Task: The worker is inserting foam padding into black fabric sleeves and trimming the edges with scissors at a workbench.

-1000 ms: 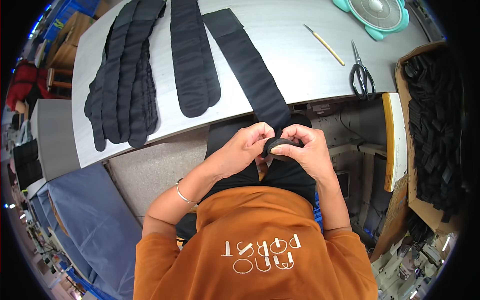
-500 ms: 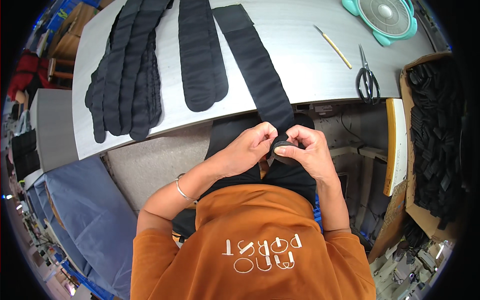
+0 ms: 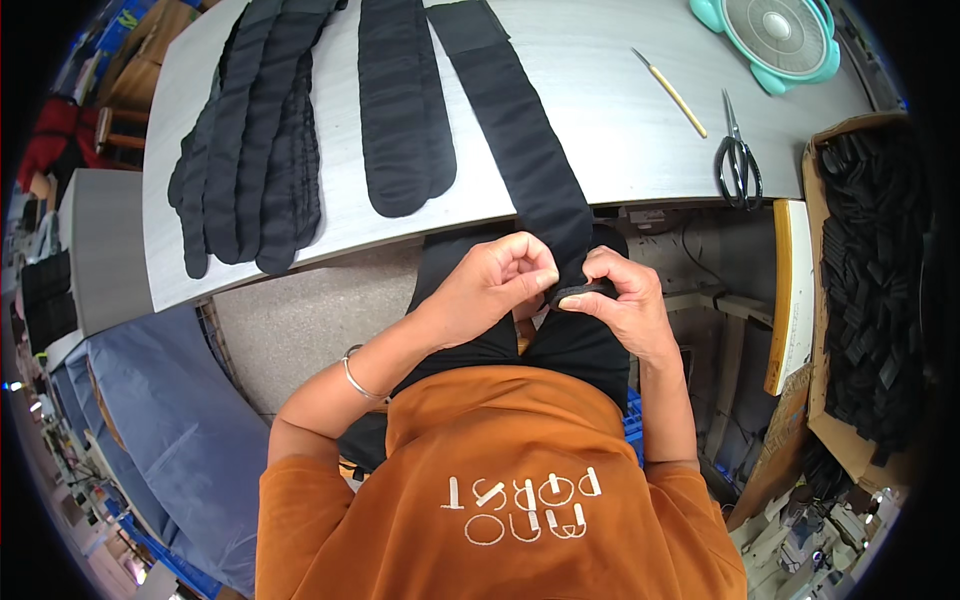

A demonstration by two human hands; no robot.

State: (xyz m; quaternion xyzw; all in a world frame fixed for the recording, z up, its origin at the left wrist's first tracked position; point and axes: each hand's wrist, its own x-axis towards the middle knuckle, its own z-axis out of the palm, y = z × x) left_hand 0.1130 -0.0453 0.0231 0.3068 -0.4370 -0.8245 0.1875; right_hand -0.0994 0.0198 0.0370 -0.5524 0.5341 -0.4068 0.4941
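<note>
A long black fabric strap (image 3: 535, 145) runs from the table over its near edge down to my lap. My right hand (image 3: 632, 302) is closed on its lower end, the thumb pressing the folded end against the fingers. Just left of that, my left hand (image 3: 497, 277) is closed in a pinch beside the strap's edge; what its fingertips hold, if anything, is too small to make out. Left of this strap lie two overlapping black straps (image 3: 395, 120) with rounded ends. Farther left is a pile of several similar straps (image 3: 245, 170).
Black-handled scissors (image 3: 738, 170) and a pointed tool with a yellow handle (image 3: 678, 100) lie on the white table (image 3: 610, 110). A teal fan (image 3: 778, 40) stands at the far right. Right of the table, a cardboard box (image 3: 845, 440) holds many black pieces.
My left hand has drawn slightly up and away from the strap's end, its fingers curling more. My right hand keeps its grip, with the folded end now seen flatter.
</note>
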